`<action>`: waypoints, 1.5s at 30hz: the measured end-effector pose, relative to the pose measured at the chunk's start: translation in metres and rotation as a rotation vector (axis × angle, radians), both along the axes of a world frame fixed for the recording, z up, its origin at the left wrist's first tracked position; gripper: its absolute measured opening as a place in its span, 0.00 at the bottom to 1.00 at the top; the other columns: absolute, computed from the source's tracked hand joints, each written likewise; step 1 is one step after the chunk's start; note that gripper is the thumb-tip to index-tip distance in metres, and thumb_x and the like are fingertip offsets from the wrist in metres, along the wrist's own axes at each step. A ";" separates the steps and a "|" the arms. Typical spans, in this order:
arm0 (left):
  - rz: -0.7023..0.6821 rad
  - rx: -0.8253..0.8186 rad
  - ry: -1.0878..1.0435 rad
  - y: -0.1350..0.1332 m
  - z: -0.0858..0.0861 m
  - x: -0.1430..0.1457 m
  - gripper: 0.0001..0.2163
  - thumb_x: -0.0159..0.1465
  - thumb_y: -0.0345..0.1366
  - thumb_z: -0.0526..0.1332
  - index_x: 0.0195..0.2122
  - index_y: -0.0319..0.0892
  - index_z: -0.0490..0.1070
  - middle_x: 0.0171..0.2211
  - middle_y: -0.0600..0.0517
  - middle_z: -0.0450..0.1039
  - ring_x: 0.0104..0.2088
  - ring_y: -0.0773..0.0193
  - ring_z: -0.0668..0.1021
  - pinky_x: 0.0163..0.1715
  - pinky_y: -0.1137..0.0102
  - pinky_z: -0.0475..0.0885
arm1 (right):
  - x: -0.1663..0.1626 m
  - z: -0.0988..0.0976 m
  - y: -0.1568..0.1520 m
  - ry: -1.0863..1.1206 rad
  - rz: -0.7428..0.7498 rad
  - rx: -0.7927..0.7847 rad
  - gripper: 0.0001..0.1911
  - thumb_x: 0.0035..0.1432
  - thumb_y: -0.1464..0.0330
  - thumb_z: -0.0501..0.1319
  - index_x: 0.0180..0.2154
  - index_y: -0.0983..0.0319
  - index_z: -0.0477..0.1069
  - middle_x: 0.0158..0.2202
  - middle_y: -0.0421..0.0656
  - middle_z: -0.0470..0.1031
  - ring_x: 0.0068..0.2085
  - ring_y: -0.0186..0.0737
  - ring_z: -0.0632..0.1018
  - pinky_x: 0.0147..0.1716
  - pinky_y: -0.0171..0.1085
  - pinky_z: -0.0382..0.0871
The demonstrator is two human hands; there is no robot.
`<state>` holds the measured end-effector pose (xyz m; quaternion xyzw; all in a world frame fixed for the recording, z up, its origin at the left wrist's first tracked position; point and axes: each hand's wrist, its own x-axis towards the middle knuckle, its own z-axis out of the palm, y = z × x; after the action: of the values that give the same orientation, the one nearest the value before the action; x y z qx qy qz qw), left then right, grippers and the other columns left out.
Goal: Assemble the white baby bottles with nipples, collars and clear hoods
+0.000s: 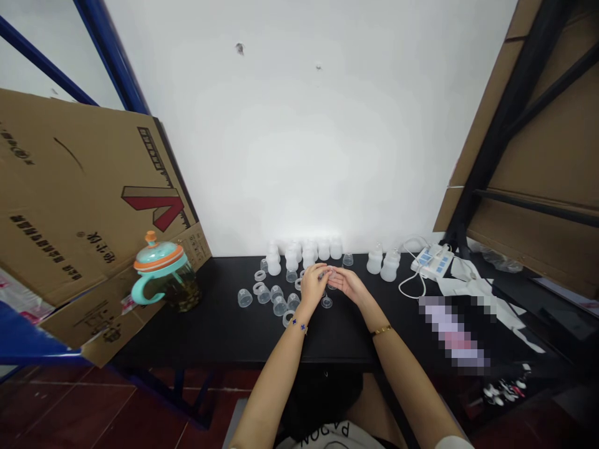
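Observation:
Over the middle of the black table my left hand [313, 285] and my right hand [347, 284] meet at the fingertips. Both are closed around a small clear bottle nipple [332, 273], partly hidden by the fingers. Just below them, another clear nipple [326, 302] rests on the tabletop. To the left of my left hand lie several transparent caps [244, 298] and white screw rings [259, 275]. Behind the hands, white baby bottles [309, 254] stand in a group against the wall.
Two baby bottles with nipples fitted [390, 267] stand to the right. Beyond them are a white power strip [433, 260] with a cable and some white paper scraps [465, 285]. A teal-lidded jug [180, 284] stands at left, beside a large cardboard sheet [84, 206].

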<state>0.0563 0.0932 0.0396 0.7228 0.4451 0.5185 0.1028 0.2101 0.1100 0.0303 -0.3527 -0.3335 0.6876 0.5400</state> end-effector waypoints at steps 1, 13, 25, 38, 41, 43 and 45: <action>-0.001 0.002 0.002 0.000 0.000 0.000 0.07 0.64 0.31 0.65 0.42 0.47 0.81 0.47 0.50 0.79 0.50 0.58 0.78 0.52 0.61 0.73 | 0.000 0.000 0.000 -0.001 -0.003 -0.003 0.05 0.63 0.71 0.62 0.35 0.65 0.77 0.30 0.46 0.83 0.32 0.38 0.84 0.41 0.37 0.81; -0.001 0.003 -0.010 0.001 -0.002 -0.001 0.07 0.66 0.33 0.64 0.42 0.46 0.81 0.48 0.49 0.79 0.50 0.57 0.77 0.52 0.61 0.73 | 0.000 0.003 -0.004 0.010 -0.008 0.002 0.05 0.62 0.72 0.63 0.36 0.64 0.77 0.32 0.46 0.83 0.33 0.38 0.84 0.40 0.36 0.81; 0.002 -0.002 -0.023 0.002 -0.003 0.000 0.07 0.66 0.32 0.63 0.42 0.46 0.81 0.47 0.49 0.79 0.50 0.58 0.77 0.51 0.62 0.73 | -0.001 0.003 -0.003 -0.001 -0.015 0.013 0.05 0.62 0.71 0.64 0.37 0.66 0.78 0.32 0.46 0.83 0.33 0.38 0.84 0.41 0.36 0.81; -0.010 -0.038 -0.128 0.002 -0.001 0.000 0.10 0.67 0.37 0.61 0.46 0.45 0.79 0.45 0.48 0.80 0.47 0.58 0.79 0.46 0.65 0.75 | 0.002 -0.005 0.003 -0.011 -0.073 0.016 0.06 0.62 0.71 0.62 0.38 0.66 0.78 0.34 0.49 0.84 0.35 0.41 0.85 0.40 0.36 0.80; -0.002 -0.099 -0.179 0.006 -0.003 -0.001 0.11 0.68 0.37 0.59 0.48 0.44 0.78 0.46 0.47 0.80 0.46 0.58 0.80 0.46 0.65 0.75 | 0.003 -0.004 0.004 -0.010 -0.071 0.012 0.06 0.62 0.70 0.63 0.39 0.65 0.78 0.37 0.49 0.84 0.37 0.42 0.85 0.40 0.36 0.80; -0.010 -0.134 -0.210 0.008 -0.004 -0.001 0.11 0.67 0.37 0.60 0.47 0.43 0.78 0.46 0.47 0.81 0.45 0.59 0.81 0.46 0.64 0.75 | 0.004 -0.003 0.003 -0.011 -0.062 0.019 0.06 0.61 0.69 0.64 0.39 0.64 0.78 0.37 0.49 0.84 0.38 0.42 0.85 0.41 0.36 0.80; -0.025 -0.170 -0.237 0.010 -0.005 -0.001 0.11 0.66 0.37 0.61 0.47 0.43 0.78 0.45 0.47 0.81 0.43 0.59 0.81 0.47 0.64 0.75 | 0.004 -0.002 0.003 -0.011 -0.058 0.025 0.06 0.61 0.69 0.64 0.39 0.64 0.78 0.37 0.48 0.84 0.39 0.42 0.85 0.41 0.36 0.80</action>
<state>0.0554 0.1031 0.0345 0.6508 0.4628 0.5595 0.2219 0.2138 0.1128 0.0283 -0.3593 -0.3345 0.6654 0.5623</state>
